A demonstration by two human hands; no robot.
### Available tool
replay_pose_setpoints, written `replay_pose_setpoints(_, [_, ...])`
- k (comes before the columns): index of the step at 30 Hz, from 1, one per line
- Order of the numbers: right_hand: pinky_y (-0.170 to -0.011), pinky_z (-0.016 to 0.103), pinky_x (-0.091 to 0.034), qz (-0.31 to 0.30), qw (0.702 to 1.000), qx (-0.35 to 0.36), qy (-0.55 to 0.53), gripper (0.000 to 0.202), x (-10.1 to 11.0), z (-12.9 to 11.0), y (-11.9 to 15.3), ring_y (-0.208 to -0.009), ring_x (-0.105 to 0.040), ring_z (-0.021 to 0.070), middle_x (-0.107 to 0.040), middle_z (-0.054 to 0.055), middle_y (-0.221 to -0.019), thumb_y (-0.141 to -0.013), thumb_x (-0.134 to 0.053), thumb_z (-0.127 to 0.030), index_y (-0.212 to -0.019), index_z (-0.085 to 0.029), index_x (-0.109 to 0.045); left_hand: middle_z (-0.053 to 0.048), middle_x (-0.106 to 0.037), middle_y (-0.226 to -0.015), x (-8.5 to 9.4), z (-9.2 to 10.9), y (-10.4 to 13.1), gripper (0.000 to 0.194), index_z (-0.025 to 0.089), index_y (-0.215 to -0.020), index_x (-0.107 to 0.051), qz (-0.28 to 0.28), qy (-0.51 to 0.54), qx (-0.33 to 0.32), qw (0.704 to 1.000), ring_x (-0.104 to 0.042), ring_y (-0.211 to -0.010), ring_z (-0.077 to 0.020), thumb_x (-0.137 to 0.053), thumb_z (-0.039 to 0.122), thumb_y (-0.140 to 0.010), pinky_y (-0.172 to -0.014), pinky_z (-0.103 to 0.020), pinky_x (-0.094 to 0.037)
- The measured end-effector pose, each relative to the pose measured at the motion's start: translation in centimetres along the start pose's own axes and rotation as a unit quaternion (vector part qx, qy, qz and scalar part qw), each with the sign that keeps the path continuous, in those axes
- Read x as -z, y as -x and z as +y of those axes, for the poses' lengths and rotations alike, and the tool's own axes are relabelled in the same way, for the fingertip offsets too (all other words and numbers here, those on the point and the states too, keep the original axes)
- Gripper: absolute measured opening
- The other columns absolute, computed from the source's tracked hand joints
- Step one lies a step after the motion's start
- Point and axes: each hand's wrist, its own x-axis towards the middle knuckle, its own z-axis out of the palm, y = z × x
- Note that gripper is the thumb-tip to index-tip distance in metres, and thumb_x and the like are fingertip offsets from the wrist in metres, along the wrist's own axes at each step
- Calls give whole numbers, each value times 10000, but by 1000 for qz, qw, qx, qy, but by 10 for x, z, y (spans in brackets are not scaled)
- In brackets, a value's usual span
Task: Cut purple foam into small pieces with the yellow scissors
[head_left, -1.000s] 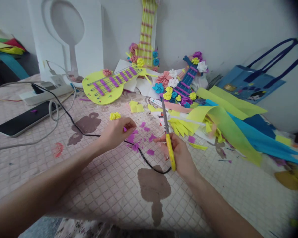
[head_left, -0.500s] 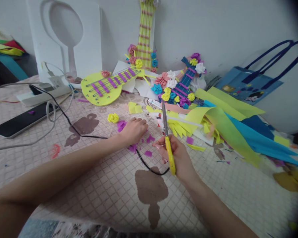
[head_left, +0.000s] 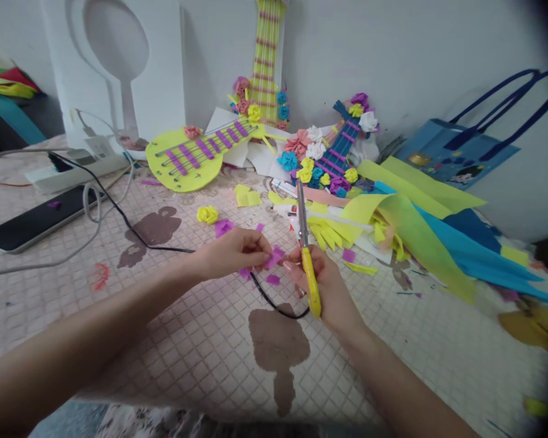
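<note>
My left hand [head_left: 237,250] is closed in a pinch on a small purple paper piece [head_left: 274,257], over the middle of the table. Close beside it, my right hand [head_left: 322,277] holds scissors [head_left: 307,255] with yellow handles, the blades pointing up and away from me. The right fingertips are near the paper piece; whether they touch it I cannot tell. More purple scraps [head_left: 223,227] lie around my left hand, and a yellow paper flower [head_left: 207,214] sits just beyond it.
Paper guitars, one yellow [head_left: 187,161] and one blue [head_left: 340,149], lean at the back. A black cable [head_left: 137,234] runs under my left arm. Phone [head_left: 36,222] and power strip [head_left: 73,170] lie left. Crepe sheets [head_left: 420,231] and a blue bag [head_left: 456,149] occupy the right.
My left hand has lifted slightly and turned, now pinching a purple paper piece near my right fingers. The scissors stay in my right hand almost unmoved.
</note>
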Motion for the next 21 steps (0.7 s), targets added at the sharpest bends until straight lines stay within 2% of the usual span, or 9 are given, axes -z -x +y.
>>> replay_pose_setpoints(7, [-424, 246, -361, -42, 999, -32, 7, 358, -2, 0, 0, -457, -402, 95, -497, -69, -610, -630, -803, -386, -771, -236, -511, 12, -637, -679, -8, -1, 5, 64, 159, -848, -601, -38, 2, -15, 999, -559, -594, -84, -613, 196, -797, -526, -182, -433])
replay_pose_setpoints(11, [-445, 248, -351, -39, 999, -31, 17, 361, -5, 1, -1, -480, -413, 101, -490, -71, -608, -605, -799, -346, -740, -239, -482, -2, -652, -711, -8, -3, 6, 93, 159, -879, -593, -33, -12, -25, 999, -588, -621, -99, -611, 211, -804, -550, -201, -452])
replay_pose_setpoints(16, [-442, 246, -327, -19, 999, -17, 28, 288, -4, 4, -2, -468, -401, 95, -508, -68, -631, -650, -752, -324, -787, -235, -515, -40, -703, -771, 5, -1, 7, 119, 161, -900, -590, 13, -49, -33, 998, -663, -713, -145, -602, 246, -818, -622, -247, -505])
replay_pose_setpoints(18, [-447, 247, -331, -9, 999, -8, 39, 280, -1, 6, -2, -477, -404, 97, -512, -66, -644, -666, -743, -323, -812, -232, -522, -43, -705, -767, 15, 1, 8, 130, 157, -888, -610, 66, -115, -45, 990, -657, -707, -148, -617, 261, -811, -617, -246, -499])
replay_pose_setpoints(20, [-465, 252, -347, 7, 998, 10, 65, 272, 2, 7, -3, -506, -425, 107, -528, -55, -668, -678, -740, -316, -827, -227, -532, -31, -691, -736, 24, 3, 10, 110, 155, -848, -638, 121, -206, -53, 970, -630, -671, -138, -621, 253, -804, -616, -242, -482])
replay_pose_setpoints(21, [-475, 254, -352, 16, 996, 18, 82, 263, 4, 8, -3, -524, -436, 113, -542, -45, -686, -684, -738, -311, -830, -224, -537, -28, -687, -731, 28, 3, 11, 100, 155, -833, -651, 127, -249, -51, 959, -619, -660, -135, -614, 243, -804, -619, -242, -473])
